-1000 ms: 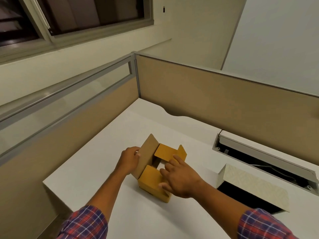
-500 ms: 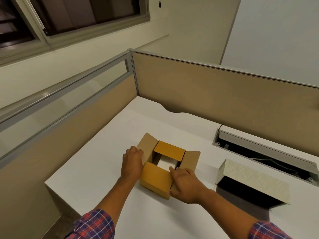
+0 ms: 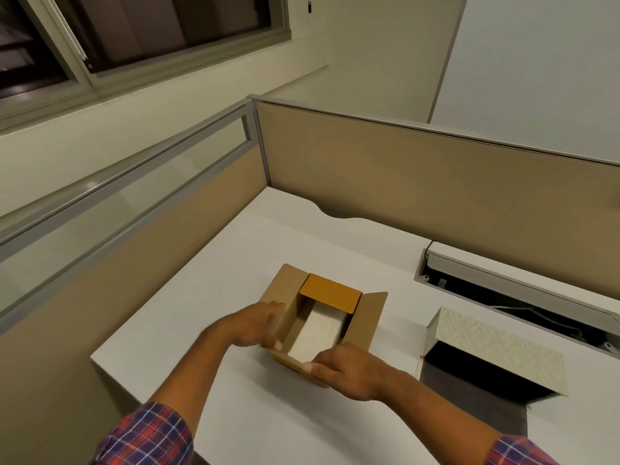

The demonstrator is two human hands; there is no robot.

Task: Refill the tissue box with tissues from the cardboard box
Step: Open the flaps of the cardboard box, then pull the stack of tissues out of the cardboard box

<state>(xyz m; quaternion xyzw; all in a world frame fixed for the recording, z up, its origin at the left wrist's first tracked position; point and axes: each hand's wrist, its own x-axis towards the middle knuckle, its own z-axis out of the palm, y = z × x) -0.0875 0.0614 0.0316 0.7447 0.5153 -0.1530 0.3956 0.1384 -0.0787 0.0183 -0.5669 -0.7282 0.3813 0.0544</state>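
A small cardboard box (image 3: 365,322) stands on the white desk (image 3: 214,297) with all its flaps spread open. Inside it lies a white stack of tissues (image 3: 317,333). My left hand (image 3: 258,325) grips the box's left flap and near left corner. The near flap is pressed down and outward under my right hand (image 3: 349,369). To the right stands the tissue box (image 3: 496,347), cream with a leaf pattern, tilted with its dark opening facing me.
Tan partition walls close the desk at the left and back. A cable tray (image 3: 513,290) with its lid raised is sunk into the desk at the back right. The desk's near left edge (image 3: 110,367) drops off beside my left arm.
The near flap went from standing up to folded down under my right hand. My left hand shifted onto the left flap. More of the tissue stack now shows.
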